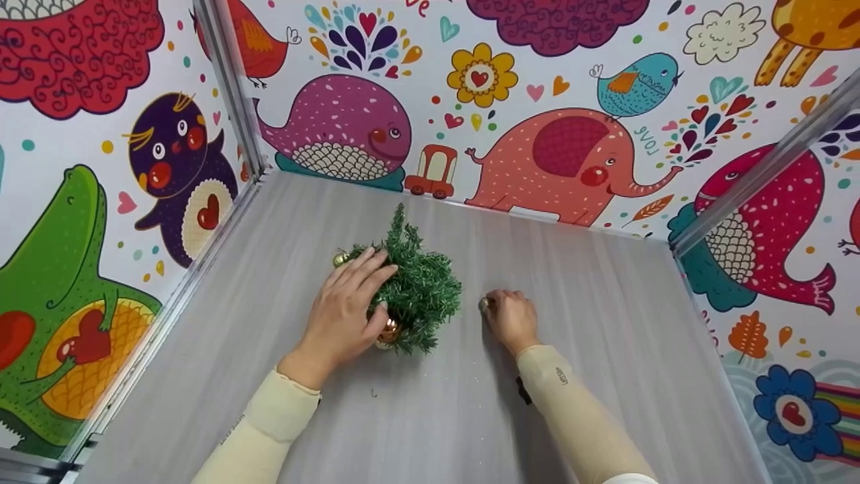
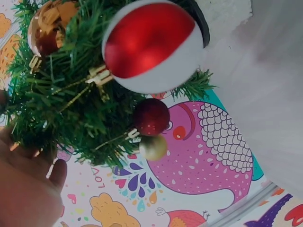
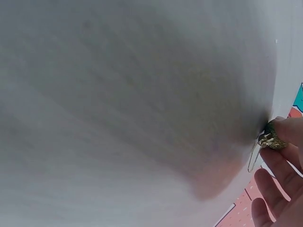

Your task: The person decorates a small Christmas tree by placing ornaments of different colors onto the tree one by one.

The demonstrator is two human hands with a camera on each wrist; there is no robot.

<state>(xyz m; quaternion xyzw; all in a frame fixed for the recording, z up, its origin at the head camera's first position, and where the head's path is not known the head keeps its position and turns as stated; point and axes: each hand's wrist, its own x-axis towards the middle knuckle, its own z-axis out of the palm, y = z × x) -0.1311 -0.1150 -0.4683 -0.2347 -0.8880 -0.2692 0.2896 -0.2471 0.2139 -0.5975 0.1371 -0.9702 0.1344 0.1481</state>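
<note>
A small green artificial Christmas tree [image 1: 426, 292] stands on the table, hung with baubles. My left hand [image 1: 349, 302] rests on its left side, fingers fairly straight over the branches. Near that thumb hangs a copper bauble [image 1: 388, 331], and a gold bauble [image 1: 341, 259] shows past the fingertips. The left wrist view shows a red and white bauble [image 2: 151, 47] and a dark red bauble [image 2: 151, 117]. To the right of the tree, my right hand [image 1: 514, 319] pinches a small gold ornament [image 3: 272, 139] with a string loop between thumb and fingers, low over the table.
The grey wood-grain table [image 1: 591, 376] has a tiny hook-shaped bit [image 1: 374, 393] and specks of glitter on it. Cartoon-printed walls [image 1: 430, 101] with metal posts [image 1: 232, 87] enclose its back and sides.
</note>
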